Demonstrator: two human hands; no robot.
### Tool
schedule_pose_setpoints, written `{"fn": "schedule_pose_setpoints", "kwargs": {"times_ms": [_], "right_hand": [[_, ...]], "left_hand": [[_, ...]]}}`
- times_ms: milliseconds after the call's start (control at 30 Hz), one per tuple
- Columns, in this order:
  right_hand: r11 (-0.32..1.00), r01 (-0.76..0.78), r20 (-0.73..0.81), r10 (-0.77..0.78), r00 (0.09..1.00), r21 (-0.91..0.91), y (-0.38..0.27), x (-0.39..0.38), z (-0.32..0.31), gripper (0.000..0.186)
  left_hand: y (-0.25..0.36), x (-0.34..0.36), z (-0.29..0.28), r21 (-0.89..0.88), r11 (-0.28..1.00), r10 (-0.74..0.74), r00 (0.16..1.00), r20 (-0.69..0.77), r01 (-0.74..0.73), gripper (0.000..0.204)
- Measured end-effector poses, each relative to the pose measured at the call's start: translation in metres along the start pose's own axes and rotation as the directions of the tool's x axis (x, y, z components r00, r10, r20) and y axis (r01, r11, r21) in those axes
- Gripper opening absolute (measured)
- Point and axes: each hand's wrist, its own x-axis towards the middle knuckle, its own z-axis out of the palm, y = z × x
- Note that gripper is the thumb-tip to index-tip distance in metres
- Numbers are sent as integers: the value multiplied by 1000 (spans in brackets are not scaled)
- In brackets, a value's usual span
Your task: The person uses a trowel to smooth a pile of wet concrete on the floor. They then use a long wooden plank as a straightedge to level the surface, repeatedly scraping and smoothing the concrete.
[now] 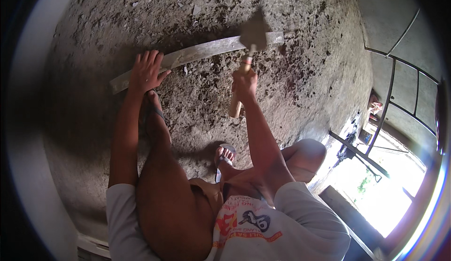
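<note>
A long, pale metal straightedge (206, 50) lies across the rough, crumbly ground ahead of me. My left hand (144, 73) rests near its left end, fingers stretched out over the bar and thumb apart. Wrapped round the wooden handle of a pointed trowel (254, 31), my right hand (245, 85) is closed. The trowel's dark blade points away from me and overlaps the straightedge near its right end. The blade is a little blurred, and I cannot tell whether it touches the bar.
My sandalled feet are on the ground, one close behind my left hand and the other (224, 155) below my right. Small pale chips (196, 10) lie scattered farther off. A metal-bar frame (392, 80) stands at the right, by a bright opening (376, 186). A pale wall (28, 120) borders the left.
</note>
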Motion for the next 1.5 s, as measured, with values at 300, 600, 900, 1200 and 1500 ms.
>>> {"fn": "schedule_pose_setpoints", "kwargs": {"times_ms": [300,600,900,1200,1500], "right_hand": [[954,-118,-12,126,992,277,-18,9,-25,3],[977,-91,-16,96,995,195,-4,4,-20,13],[954,-157,-55,176,983,255,3,8,-24,3],[960,-225,145,201,969,168,13,14,-18,9],[943,232,-299,-156,942,239,-22,22,-60,13]], "left_hand": [[3,2,-6,7,999,-38,993,111,37,63],[9,4,-7,8,999,-45,989,144,45,62],[5,3,3,-21,1000,-19,999,51,20,61],[9,7,-1,6,1000,-22,998,58,22,62],[5,2,-3,18,1000,-13,1000,7,12,61]]}}
